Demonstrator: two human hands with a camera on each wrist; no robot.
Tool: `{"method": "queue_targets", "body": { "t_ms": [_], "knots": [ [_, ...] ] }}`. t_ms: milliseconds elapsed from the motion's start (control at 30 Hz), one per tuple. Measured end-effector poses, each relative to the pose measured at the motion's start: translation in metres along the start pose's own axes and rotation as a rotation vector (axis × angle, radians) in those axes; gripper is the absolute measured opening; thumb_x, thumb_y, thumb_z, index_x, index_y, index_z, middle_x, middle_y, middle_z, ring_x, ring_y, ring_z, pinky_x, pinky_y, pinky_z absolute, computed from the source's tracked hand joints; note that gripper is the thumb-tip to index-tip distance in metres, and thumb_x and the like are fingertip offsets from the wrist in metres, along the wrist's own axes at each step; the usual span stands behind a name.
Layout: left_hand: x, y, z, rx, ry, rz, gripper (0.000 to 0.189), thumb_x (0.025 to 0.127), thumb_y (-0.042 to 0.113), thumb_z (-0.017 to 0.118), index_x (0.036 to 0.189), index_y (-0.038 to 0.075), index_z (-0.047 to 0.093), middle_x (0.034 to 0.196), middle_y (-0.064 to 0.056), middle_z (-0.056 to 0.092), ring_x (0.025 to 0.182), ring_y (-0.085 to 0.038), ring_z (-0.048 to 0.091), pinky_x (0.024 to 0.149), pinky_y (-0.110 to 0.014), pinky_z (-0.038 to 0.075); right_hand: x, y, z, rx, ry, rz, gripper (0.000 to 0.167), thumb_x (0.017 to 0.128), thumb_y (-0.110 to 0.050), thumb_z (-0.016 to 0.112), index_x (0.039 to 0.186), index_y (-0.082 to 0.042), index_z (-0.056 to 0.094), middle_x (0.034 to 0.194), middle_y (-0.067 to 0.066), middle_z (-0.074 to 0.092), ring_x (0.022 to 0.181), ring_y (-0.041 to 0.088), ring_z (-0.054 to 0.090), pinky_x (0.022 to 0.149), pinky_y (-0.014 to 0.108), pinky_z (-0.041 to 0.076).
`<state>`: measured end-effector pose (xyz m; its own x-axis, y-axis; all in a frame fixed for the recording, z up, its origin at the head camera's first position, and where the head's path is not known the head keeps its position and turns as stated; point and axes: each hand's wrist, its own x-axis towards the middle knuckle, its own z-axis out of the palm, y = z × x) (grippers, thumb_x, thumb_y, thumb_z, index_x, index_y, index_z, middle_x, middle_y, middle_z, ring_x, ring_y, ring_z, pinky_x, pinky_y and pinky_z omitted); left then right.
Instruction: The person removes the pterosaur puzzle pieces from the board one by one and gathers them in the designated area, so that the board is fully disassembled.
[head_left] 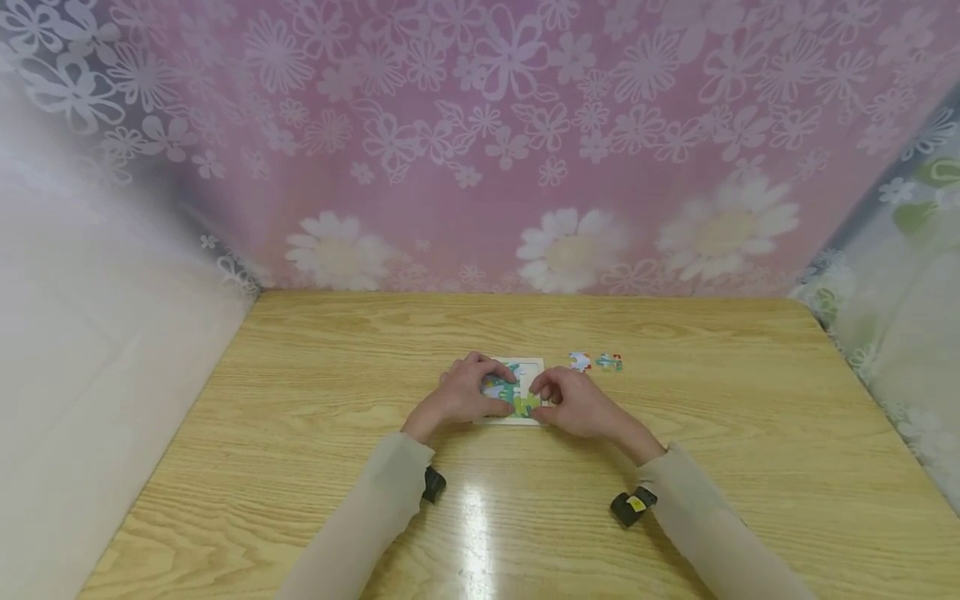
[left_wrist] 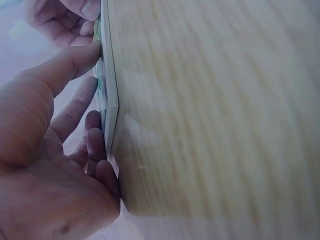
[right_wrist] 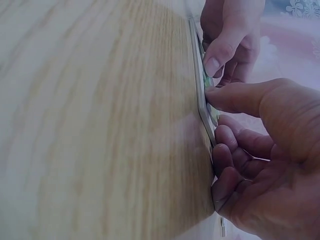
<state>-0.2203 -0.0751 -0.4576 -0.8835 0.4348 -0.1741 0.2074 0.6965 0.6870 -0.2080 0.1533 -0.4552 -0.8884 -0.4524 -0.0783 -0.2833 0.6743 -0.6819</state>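
A small jigsaw puzzle in a white frame (head_left: 528, 362) lies flat on the table, partly covered by both hands. Blue and green pieces fill its left side, and pale backing shows at the upper right. My left hand (head_left: 467, 392) rests over the left side, thumb and index finger spread apart on the pieces, the other fingers by the frame's edge (left_wrist: 113, 107). At the lower right, my right hand (head_left: 583, 405) pinches a yellow-green puzzle piece (head_left: 529, 403) between thumb and index finger. Its remaining fingers are curled against the table in the right wrist view.
Two loose puzzle pieces lie right of the frame: a pale one with red (head_left: 579, 361) and a green-and-red one (head_left: 609, 362). The wooden table (head_left: 337, 358) meets a pink flowered curtain (head_left: 450, 192) behind it. Pale cloth hangs on both sides.
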Motion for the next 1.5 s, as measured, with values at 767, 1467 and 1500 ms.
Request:
{"method": "queue_targets", "body": {
  "t_ms": [767, 1467, 1500],
  "knots": [
    [0.002, 0.005, 0.000, 0.010, 0.010, -0.041, 0.032, 0.088, 0.035, 0.081, 0.117, 0.028, 0.070, 0.133, -0.001, 0.052, 0.114, -0.026, 0.045, 0.103, -0.052, 0.032, -0.001, -0.001, 0.001, 0.039, -0.006, -0.020, 0.022, 0.087, -0.010, 0.078, 0.103, -0.007, 0.064, 0.090, 0.005, 0.061, 0.077, 0.014, 0.052, 0.069, 0.025, 0.043],
    [0.000, 0.006, -0.001, 0.008, 0.018, -0.027, 0.030, 0.088, 0.033, 0.081, 0.116, 0.027, 0.071, 0.132, -0.002, 0.053, 0.113, -0.027, 0.045, 0.103, -0.054, 0.031, -0.009, 0.013, -0.008, 0.272, 0.024, -0.055, 0.022, 0.093, -0.009, 0.073, 0.113, -0.008, 0.065, 0.093, 0.010, 0.069, 0.078, 0.017, 0.062, 0.071, 0.025, 0.049],
    [0.000, 0.006, 0.000, 0.012, 0.022, -0.026, 0.030, 0.088, 0.033, 0.081, 0.116, 0.027, 0.071, 0.132, -0.002, 0.053, 0.114, -0.027, 0.046, 0.104, -0.054, 0.032, -0.011, 0.015, -0.010, 0.287, 0.032, -0.051, 0.022, 0.094, -0.010, 0.073, 0.114, -0.008, 0.065, 0.094, 0.012, 0.069, 0.079, 0.016, 0.062, 0.071, 0.025, 0.050]
  ]
}}
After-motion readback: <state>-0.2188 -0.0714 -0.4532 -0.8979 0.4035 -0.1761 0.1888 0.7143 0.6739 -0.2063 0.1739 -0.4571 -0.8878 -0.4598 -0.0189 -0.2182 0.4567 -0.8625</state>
